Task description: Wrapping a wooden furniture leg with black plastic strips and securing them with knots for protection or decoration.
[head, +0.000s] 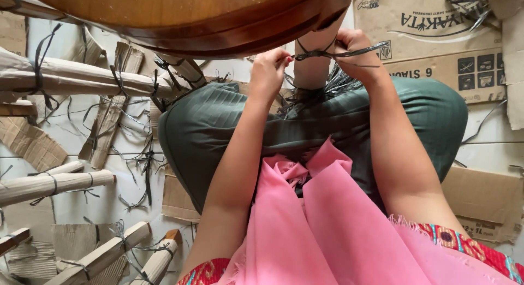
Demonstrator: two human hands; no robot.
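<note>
My left hand (268,68) and my right hand (356,53) are raised in front of me, both pinching a dark plastic strap (333,54) that is tied around a paper-wrapped furniture leg (312,66). The strap's loose ends stick out to the right of my right hand. The leg stands between my knees under a brown wooden tabletop (180,17) that fills the top of the view. A bundle of loose dark straps (338,80) lies on my green skirt (229,132) just below my hands. A pink cloth (311,225) hangs down over my lap.
Several paper-wrapped wooden legs (71,77) bound with dark straps lie on the white floor at left. Cardboard scraps (33,146) and cut strap bits are scattered among them. Flattened cardboard boxes (436,34) lie at the upper right and lower right.
</note>
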